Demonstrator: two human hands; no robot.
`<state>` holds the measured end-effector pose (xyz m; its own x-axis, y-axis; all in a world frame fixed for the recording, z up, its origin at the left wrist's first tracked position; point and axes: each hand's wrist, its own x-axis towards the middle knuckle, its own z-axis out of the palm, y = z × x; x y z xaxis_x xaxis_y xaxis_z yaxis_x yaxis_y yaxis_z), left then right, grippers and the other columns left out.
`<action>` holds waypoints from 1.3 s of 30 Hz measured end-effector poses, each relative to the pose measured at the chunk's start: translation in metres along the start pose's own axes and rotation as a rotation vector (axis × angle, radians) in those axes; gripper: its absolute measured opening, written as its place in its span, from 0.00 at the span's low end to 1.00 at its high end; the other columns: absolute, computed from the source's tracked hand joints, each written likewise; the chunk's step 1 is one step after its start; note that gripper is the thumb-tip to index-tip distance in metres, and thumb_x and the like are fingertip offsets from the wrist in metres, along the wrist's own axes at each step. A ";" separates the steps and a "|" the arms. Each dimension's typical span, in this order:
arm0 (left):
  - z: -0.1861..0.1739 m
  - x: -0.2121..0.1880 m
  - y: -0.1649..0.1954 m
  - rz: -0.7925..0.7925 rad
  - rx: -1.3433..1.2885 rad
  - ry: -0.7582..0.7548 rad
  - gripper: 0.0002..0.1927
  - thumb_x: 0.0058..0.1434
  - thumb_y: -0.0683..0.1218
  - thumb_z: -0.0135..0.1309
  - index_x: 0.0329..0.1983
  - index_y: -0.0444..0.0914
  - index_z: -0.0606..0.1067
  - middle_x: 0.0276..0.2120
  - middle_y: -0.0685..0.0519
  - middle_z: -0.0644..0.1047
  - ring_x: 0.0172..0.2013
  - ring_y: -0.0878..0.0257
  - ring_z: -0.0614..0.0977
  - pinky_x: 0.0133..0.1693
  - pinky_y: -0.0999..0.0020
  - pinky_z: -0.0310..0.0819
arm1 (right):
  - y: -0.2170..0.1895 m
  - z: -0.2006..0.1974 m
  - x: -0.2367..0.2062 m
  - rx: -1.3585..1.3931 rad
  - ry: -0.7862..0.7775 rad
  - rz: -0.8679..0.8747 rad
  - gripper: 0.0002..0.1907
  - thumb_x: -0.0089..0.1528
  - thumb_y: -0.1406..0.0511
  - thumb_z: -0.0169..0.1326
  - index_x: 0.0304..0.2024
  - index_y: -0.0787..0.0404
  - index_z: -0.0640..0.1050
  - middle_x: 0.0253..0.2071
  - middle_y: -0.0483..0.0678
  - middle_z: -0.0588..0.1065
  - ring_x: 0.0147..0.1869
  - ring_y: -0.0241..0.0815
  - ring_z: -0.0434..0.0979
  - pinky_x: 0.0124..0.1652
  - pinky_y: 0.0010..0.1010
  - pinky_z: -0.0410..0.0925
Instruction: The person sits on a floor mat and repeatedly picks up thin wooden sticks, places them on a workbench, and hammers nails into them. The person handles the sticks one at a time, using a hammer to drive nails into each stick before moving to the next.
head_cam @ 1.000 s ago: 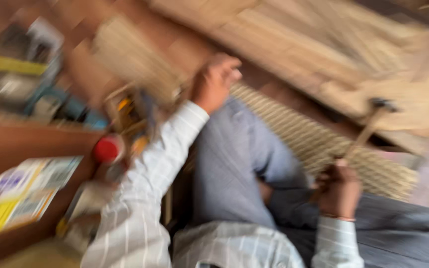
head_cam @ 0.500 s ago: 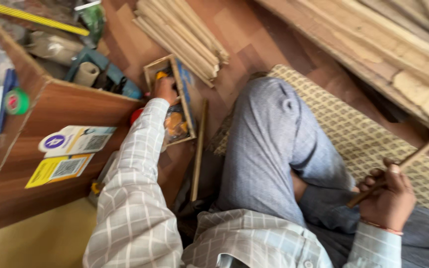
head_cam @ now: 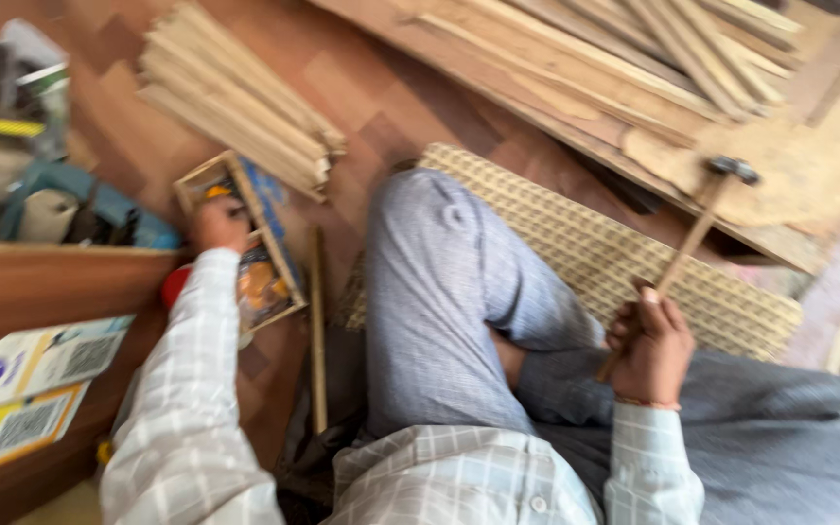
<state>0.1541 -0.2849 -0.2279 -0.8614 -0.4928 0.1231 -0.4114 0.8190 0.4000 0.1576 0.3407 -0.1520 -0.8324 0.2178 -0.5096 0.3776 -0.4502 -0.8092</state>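
Since half a second before, the left hand (head_cam: 218,224) had stayed down in the small wooden tray (head_cam: 245,243) of little parts on the floor, its fingers curled among the contents, though blur hid whether they pinched anything. The right hand (head_cam: 648,345) had lifted its hammer (head_cam: 697,228) so the head now showed, fingers wrapped round the handle above the woven mat (head_cam: 614,243). A bundle of wooden slats (head_cam: 235,97) lay just beyond the tray, a loose stick (head_cam: 318,331) beside the raised knee (head_cam: 439,253), crowding the reach.
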 end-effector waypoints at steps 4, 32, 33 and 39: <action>-0.003 0.002 0.006 -0.028 -0.266 0.146 0.07 0.57 0.34 0.62 0.39 0.31 0.80 0.32 0.41 0.82 0.31 0.53 0.85 0.35 0.58 0.80 | 0.002 0.002 0.002 0.029 0.048 0.025 0.15 0.70 0.61 0.52 0.54 0.63 0.77 0.29 0.44 0.72 0.25 0.33 0.68 0.24 0.24 0.62; 0.211 -0.034 0.551 0.777 -0.806 -0.300 0.06 0.54 0.36 0.62 0.27 0.38 0.76 0.33 0.55 0.78 0.37 0.56 0.81 0.42 0.60 0.76 | -0.004 0.010 0.002 0.086 0.098 0.027 0.16 0.68 0.62 0.52 0.54 0.65 0.77 0.27 0.44 0.73 0.24 0.32 0.70 0.22 0.23 0.64; 0.213 -0.036 0.551 0.760 -0.811 -0.318 0.06 0.55 0.36 0.62 0.28 0.38 0.76 0.32 0.54 0.78 0.37 0.56 0.81 0.42 0.60 0.76 | -0.004 0.011 0.002 0.089 0.096 0.030 0.16 0.68 0.62 0.52 0.54 0.65 0.77 0.27 0.44 0.73 0.24 0.32 0.70 0.22 0.23 0.64; 0.208 -0.037 0.552 0.756 -0.849 -0.280 0.06 0.53 0.35 0.62 0.29 0.37 0.76 0.32 0.54 0.78 0.37 0.55 0.80 0.41 0.59 0.75 | -0.003 0.012 0.004 0.063 0.110 0.031 0.16 0.68 0.63 0.52 0.54 0.65 0.77 0.27 0.45 0.74 0.24 0.32 0.69 0.22 0.24 0.63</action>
<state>-0.1028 0.2463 -0.2008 -0.8808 0.2047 0.4270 0.4735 0.3643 0.8019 0.1489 0.3323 -0.1482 -0.7700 0.2948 -0.5659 0.3732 -0.5112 -0.7742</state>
